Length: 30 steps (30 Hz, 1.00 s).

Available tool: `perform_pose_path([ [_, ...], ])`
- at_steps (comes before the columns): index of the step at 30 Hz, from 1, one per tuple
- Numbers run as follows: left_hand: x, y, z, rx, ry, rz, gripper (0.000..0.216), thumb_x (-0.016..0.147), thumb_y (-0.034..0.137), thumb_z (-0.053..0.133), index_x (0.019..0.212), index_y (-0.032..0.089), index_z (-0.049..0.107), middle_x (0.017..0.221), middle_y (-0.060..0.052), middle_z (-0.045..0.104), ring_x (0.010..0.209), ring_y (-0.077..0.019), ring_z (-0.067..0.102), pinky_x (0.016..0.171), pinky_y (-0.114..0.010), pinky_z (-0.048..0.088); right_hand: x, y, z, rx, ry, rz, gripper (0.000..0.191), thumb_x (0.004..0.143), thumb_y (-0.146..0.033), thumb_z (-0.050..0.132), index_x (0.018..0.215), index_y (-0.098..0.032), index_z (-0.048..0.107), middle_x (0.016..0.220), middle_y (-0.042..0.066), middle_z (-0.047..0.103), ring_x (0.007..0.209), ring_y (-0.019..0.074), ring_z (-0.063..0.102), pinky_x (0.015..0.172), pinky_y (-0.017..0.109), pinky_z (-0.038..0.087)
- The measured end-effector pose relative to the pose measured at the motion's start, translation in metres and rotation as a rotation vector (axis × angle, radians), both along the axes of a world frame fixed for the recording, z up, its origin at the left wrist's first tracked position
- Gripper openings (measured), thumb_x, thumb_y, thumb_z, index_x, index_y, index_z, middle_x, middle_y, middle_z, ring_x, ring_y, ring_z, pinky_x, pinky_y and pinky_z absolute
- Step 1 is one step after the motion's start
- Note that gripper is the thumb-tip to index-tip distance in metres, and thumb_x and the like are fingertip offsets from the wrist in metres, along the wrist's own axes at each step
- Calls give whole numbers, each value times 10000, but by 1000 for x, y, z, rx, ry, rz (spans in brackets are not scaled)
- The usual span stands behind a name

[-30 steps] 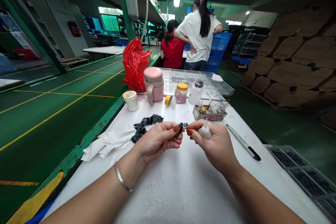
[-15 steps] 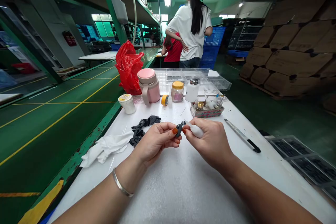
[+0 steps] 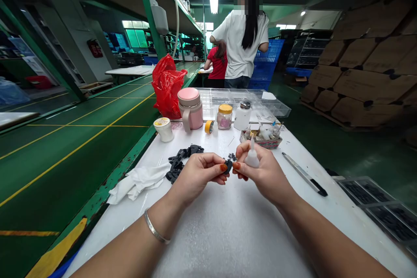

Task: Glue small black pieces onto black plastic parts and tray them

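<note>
My left hand (image 3: pixel 197 173) pinches a small black plastic part (image 3: pixel 228 166) between thumb and fingers over the white table (image 3: pixel 228 230). My right hand (image 3: pixel 265 176) meets it from the right, its fingertips on the same part, and holds a small white squeeze bottle (image 3: pixel 252 157) with its nozzle pointing up. A pile of similar black parts (image 3: pixel 182 158) lies just behind my left hand. A crumpled white cloth (image 3: pixel 138 179) rests to the left of it.
At the back of the table stand a pink mug (image 3: pixel 190 108), a yellow-lidded jar (image 3: pixel 224 116), a white bottle (image 3: pixel 243 116), a white tub (image 3: pixel 163 129), tape (image 3: pixel 209 126), a small tray of bits (image 3: pixel 262 137) and clear trays (image 3: pixel 237 97). A knife (image 3: pixel 304 173) lies right. Two people (image 3: pixel 243 43) stand beyond.
The white bottle in my right hand has swung from lying sideways, nozzle at the part, back to upright. Both hands stay together on the black part.
</note>
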<state>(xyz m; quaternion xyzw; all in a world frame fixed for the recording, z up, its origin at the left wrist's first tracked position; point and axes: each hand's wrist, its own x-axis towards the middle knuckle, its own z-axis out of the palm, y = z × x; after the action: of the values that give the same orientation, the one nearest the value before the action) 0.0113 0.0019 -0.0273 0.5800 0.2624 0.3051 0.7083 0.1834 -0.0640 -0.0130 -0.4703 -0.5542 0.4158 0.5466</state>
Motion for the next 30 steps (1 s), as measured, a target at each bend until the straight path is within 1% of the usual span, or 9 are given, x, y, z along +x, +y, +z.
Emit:
perform_pose_path([
  [3,-1,0,1,-47,7,-54,268,743,354,770,794,105,685,694,-57,679,596,-114,631,598,-217,528,2,3,-4,-92,221,224,257,780,-298,740,861,-193,519,627,-20,630,521,113,532,495,222,385],
  [6,-2,1,1,-73,-2,-107,283,736,363,774,788,100,685,719,-64,683,602,-111,636,580,-202,524,3,4,-6,-113,255,295,261,780,-294,756,857,-173,539,643,-4,640,535,107,540,502,219,388],
  [13,-4,3,-1,-25,-33,-146,262,778,355,741,820,101,688,735,-56,678,628,-105,637,603,-202,531,1,4,-7,-92,201,202,298,739,-273,803,844,-173,542,621,-10,635,525,108,558,475,203,397],
  [17,-5,2,3,50,-25,-83,238,780,332,738,842,104,701,765,-63,685,704,-122,647,650,-212,534,4,5,-8,-80,148,143,318,730,-311,810,823,-179,537,624,-31,593,531,105,549,477,204,417],
  [19,-5,1,6,86,-6,-33,232,774,315,740,842,96,704,784,-76,692,735,-141,656,647,-216,533,6,4,-6,-70,102,81,328,768,-378,772,850,-193,513,650,-26,595,542,118,564,454,201,413],
  [23,-5,1,9,112,39,52,227,766,294,737,863,93,695,733,-65,682,684,-149,654,599,-224,526,11,-2,1,12,-102,-128,355,901,-536,548,1088,-242,480,819,26,650,595,165,619,402,217,412],
  [26,-5,3,8,161,41,94,205,761,276,735,865,102,710,711,-39,660,650,-117,613,612,-222,529,15,-6,7,111,-352,-258,398,964,-528,421,1264,-276,490,890,31,651,604,144,596,468,244,460],
  [28,-5,4,7,184,43,108,191,764,272,727,861,108,717,715,-30,652,646,-108,593,619,-222,530,18,-8,11,141,-506,-301,382,976,-499,413,1269,-289,538,926,32,655,660,144,601,520,243,481],
  [30,-5,6,5,194,52,124,184,762,272,726,855,114,716,742,-35,659,674,-116,596,627,-226,532,20,-9,13,146,-545,-314,358,962,-492,454,1236,-286,558,988,39,664,748,162,620,539,237,493],
])
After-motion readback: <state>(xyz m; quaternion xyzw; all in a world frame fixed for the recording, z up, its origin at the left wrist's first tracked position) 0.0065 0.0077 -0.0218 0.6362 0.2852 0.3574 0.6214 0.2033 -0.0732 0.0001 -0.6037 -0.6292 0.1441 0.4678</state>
